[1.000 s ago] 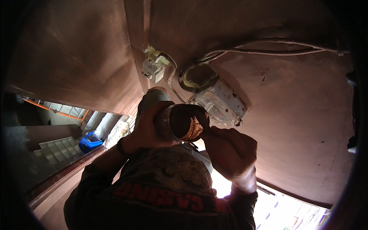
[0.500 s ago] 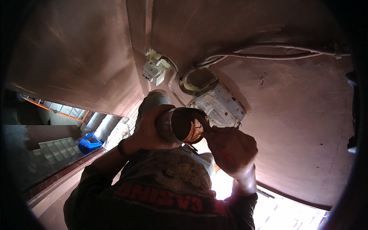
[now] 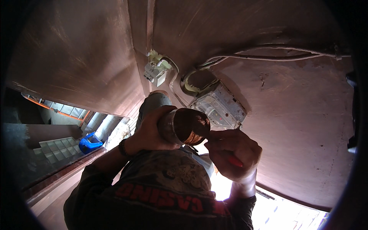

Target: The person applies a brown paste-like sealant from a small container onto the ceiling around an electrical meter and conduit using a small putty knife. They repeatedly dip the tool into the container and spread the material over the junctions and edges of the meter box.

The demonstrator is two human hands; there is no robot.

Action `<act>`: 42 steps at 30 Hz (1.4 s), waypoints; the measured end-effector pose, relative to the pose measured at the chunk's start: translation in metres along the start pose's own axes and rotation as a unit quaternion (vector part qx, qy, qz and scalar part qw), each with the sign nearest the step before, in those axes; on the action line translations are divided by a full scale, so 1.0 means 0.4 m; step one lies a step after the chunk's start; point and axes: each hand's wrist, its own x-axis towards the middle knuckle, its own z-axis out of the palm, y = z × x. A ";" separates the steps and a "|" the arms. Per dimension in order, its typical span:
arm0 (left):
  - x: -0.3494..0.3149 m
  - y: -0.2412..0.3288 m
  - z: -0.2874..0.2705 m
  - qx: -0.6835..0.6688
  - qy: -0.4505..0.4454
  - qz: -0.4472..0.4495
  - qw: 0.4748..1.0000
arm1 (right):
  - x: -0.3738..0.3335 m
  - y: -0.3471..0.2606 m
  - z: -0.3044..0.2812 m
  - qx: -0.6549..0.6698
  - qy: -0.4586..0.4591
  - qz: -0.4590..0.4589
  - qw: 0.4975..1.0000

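Two bare hands meet over a dark shirt (image 3: 165,193), seen from above in dim, brownish light. The left hand (image 3: 147,132) wraps round the side of a can (image 3: 168,128), fingers and thumb closed on it. The can is near the middle of the view, tipped so that its open mouth faces the right hand (image 3: 235,153); brown matter (image 3: 197,132) coats or fills part of the inside. The right hand is curled, its fingertips just beside the rim, around what seems to be a red handle (image 3: 235,161); most of it is hidden, and whether a tip reaches into the can cannot be told. Beyond the hands, a box (image 3: 220,105) and cables (image 3: 268,55) are fixed to a brown wall (image 3: 295,115); a blue object (image 3: 91,142) lies far to the left. To do this well, I judge, the left hand should grip firmly well behind the rim, clear of the mouth; the right wrist should stay loose, with light, short strokes. Turning the mouth towards the bright gap at lower right would help the eye, as shadow hides much of the inside
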 end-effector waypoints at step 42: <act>-0.021 -0.055 -0.004 0.014 0.019 -0.032 0.999 | 0.008 0.054 0.002 0.161 0.299 0.080 0.937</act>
